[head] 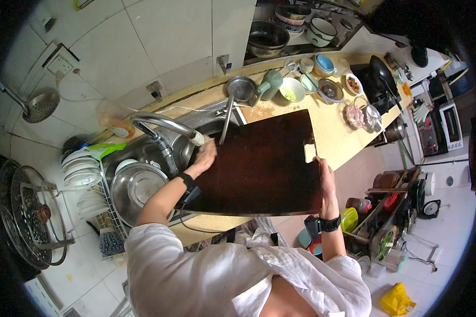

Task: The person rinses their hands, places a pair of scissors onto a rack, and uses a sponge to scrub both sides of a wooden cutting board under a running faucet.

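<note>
A large dark-brown cutting board (265, 170) is held at the sink, its left end over the basin. My right hand (327, 180) grips its right edge, just below the cut-out handle slot. At the mouth of the curved chrome faucet (166, 122), my left hand (206, 155) is blurred over the board's left edge. Its fingers are too smeared to tell whether they touch the board or hold anything. The stainless-steel sink (115, 158) is partly hidden by the board and my left arm. A round metal basin (141, 186) sits in it, left of my forearm.
A small pan (241, 89) stands behind the board, its handle reaching over the sink. Right of it are a green jug (271, 84), a bowl of chopped greens (292, 90) and a glass bowl of meat (354, 115). Stacked plates (80, 168) stand left of the sink.
</note>
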Tool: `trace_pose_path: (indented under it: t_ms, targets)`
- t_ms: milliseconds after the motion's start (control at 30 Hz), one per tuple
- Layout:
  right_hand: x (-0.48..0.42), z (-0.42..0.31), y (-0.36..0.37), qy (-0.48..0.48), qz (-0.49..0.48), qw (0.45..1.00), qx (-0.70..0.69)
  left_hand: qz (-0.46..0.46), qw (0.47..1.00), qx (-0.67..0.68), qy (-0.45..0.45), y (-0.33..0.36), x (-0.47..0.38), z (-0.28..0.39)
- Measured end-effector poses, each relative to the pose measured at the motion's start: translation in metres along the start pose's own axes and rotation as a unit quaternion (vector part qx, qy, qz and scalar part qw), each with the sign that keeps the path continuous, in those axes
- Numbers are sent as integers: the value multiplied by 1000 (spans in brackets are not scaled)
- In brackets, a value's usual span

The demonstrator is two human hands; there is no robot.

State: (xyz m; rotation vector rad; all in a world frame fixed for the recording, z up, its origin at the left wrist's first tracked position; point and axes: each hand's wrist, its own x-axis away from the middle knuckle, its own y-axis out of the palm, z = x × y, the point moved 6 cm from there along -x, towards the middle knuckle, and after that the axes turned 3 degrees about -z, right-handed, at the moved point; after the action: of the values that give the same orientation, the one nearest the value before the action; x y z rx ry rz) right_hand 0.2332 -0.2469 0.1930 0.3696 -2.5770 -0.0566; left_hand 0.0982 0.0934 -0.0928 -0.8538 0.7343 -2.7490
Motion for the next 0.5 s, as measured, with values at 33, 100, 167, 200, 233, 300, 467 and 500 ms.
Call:
trace_pose_path:
  t_ms: [33, 100, 167, 200, 233, 300, 467, 500]
  targets:
    - [-3, 1, 5, 3, -10, 1000, 1, 15, 1000, 2, -2, 2, -6, -47]
    - [-11, 3, 1, -24, -14, 999, -23, -11, 998, 10, -55, 6, 7, -37]
    - [-15, 4, -1, -20, -21, 999, -27, -33, 993, 16, -111, 3, 31, -13]
    - [-14, 1, -2, -27, -5, 999, -22, -35, 991, 121, -53, 7, 43, 15]
    - [-14, 0, 0, -34, 9, 999, -18, -34, 974, 224, 6, 5, 56, 45]
    - [-15, 0, 6, -16, -29, 999, -15, -82, 968, 214, 97, 10, 88, 111]
    - [-22, 5, -5, -30, -42, 998, -34, -73, 917, 56, 387, 15, 178, 253]
    - [-23, 6, -4, -32, -34, 998, -40, -40, 897, 49, 437, 13, 181, 266]
